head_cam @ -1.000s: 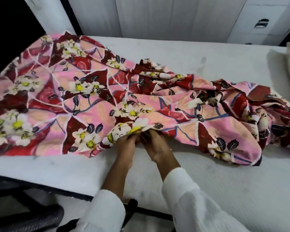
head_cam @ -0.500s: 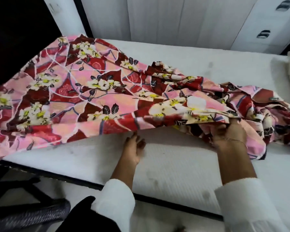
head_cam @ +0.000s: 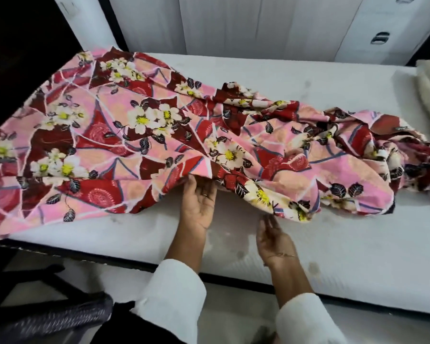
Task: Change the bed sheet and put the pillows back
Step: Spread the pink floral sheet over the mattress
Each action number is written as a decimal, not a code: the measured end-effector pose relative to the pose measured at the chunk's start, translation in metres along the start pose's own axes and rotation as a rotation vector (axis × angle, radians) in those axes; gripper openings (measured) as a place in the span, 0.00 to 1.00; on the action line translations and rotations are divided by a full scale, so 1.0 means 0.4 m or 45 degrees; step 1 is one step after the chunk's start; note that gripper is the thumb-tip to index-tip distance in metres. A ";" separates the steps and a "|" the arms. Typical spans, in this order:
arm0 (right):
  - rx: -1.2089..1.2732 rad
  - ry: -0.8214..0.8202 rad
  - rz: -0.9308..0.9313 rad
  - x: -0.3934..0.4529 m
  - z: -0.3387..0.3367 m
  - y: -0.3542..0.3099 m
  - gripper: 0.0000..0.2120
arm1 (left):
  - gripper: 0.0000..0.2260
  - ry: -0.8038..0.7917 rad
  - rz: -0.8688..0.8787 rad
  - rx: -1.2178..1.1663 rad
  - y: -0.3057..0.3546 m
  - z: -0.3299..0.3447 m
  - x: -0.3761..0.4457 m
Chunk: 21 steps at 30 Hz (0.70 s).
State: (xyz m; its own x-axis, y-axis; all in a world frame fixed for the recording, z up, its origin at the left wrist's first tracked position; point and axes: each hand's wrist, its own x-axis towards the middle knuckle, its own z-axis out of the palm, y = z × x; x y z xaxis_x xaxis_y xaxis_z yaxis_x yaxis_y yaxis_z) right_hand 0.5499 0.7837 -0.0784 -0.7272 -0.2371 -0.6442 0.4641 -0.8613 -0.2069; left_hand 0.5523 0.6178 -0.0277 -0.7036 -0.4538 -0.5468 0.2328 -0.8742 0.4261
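Floral bed sheet (head_cam: 144, 135), half spread on the bare mattress (head_cam: 333, 249).
Soft, light, limp cloth, likely to bunch; flat at left, heaped at right. My left hand (head_cam: 200, 202) lifts its near edge on open fingers; my right hand (head_cam: 274, 238) hovers open beside a fold. Best taken along the hem.

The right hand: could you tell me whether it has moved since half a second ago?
Yes. The right hand has let go of the bunched sheet and drawn back toward the mattress's near edge, now lying open just below the fabric.
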 end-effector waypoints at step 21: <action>-0.599 0.159 0.272 0.087 0.122 0.596 0.21 | 0.10 0.574 -0.036 0.237 0.416 -0.450 0.097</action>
State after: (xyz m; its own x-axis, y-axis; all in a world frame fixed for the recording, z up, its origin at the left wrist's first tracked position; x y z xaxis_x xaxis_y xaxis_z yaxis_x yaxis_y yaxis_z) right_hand 0.6105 0.5483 -0.1140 -0.5395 -0.3052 -0.7847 0.7926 -0.4985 -0.3511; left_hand 0.6845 0.4237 -0.1077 -0.3376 -0.4958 -0.8001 0.0647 -0.8602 0.5058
